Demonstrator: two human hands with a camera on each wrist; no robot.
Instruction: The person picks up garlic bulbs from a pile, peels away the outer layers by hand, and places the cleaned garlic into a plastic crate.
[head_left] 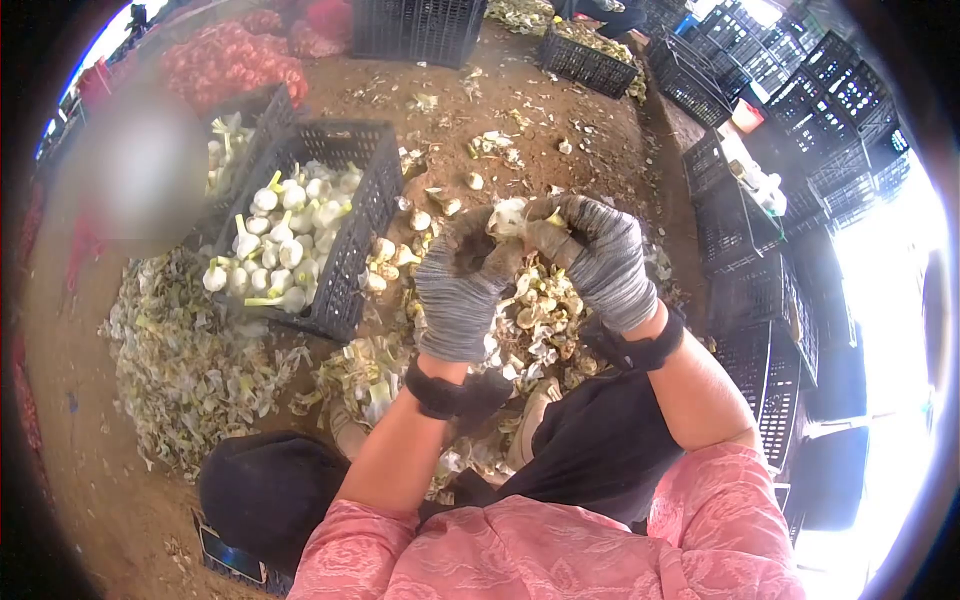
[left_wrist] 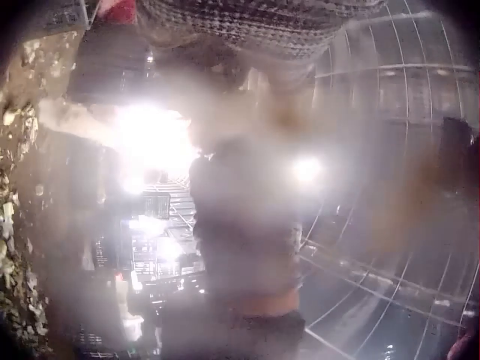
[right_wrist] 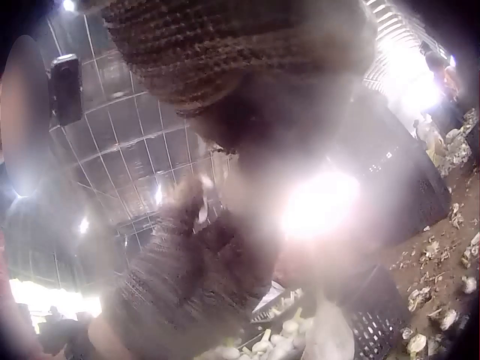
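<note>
In the head view both hands, in grey knitted gloves with darkened fingers, meet in front of the person. My left hand grips a whitish garlic bulb with curled fingers and thumb. From the other side my right hand bends its fingers and thumb onto the same bulb, a yellow-green bit showing by its fingertips. Below them lies a heap of unpeeled garlic. Haze and glare blur both wrist views: the right glove appears in the left one, the left glove in the right one, the bulb mostly hidden.
A black crate of clean white garlic bulbs stands at the left, beside a pile of husks. Red net sacks lie behind it. Black crates line the right side. Loose bulbs and peelings dot the dirt floor.
</note>
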